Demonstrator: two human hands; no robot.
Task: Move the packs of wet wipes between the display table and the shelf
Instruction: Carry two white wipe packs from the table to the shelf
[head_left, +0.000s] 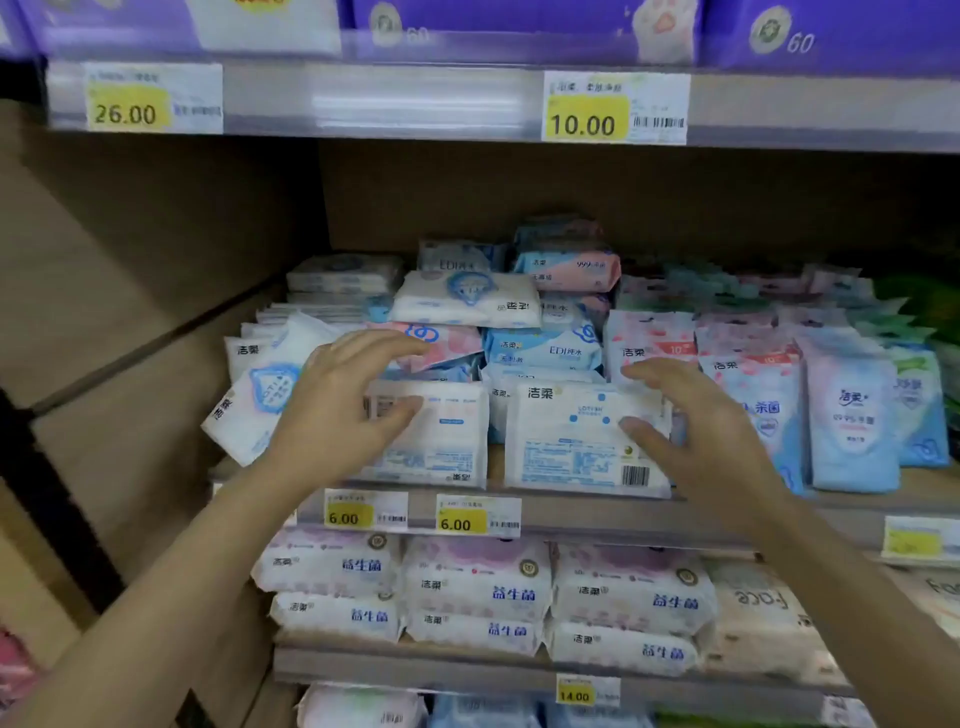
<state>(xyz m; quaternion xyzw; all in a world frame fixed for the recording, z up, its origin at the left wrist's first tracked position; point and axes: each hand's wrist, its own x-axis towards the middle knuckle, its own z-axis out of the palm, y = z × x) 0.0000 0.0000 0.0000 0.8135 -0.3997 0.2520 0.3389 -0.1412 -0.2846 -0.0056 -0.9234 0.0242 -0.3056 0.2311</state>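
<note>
- Leaning at the left end of the middle shelf (582, 512), a tilted white pack (254, 400) with a blue badge rests against the other packs.
- Just right of it, the left hand (337, 410) reaches in, its fingers (395, 345) spread wide and curved; the thumb touches the face of the left front pack (436, 441), the other fingers hover above its top edge, and nothing is gripped.
- This left front pack stands upright at the shelf's front edge, above a yellow 6.00 price tag (349, 514).
- Beside it, almost touching, the right front pack (571, 441) stands the same way, with a barcode at its lower right corner.
- The right hand (701, 431) is at this pack's right edge, fingers also wide open; the thumb lies on its face, and it holds nothing.
- Behind both, more wet wipe packs (467, 301) are piled in a loose heap.
- Farther right, blue and pink packs (852, 415) stand in rows.
</note>
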